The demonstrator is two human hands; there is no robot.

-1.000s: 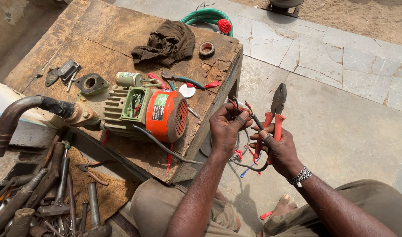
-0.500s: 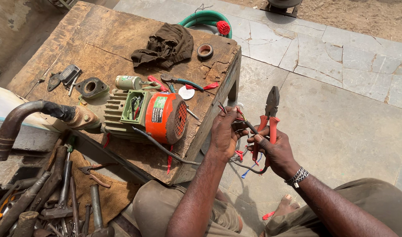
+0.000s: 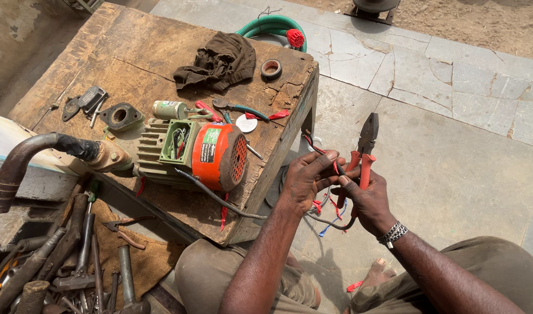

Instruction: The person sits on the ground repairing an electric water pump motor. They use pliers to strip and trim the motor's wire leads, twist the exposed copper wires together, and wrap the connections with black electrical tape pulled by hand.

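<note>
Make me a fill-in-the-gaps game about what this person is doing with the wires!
The right hand holds pliers with ____ handles.
The left hand pinches thin ____.
The orange-capped motor lies on a worn ____ bench.
A green ____ is coiled behind the bench.

Missing words: red; wires; wooden; hose

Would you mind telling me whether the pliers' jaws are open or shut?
Shut: the pliers in the right hand point upward, with their dark jaws meeting and no gap showing between them.
</note>
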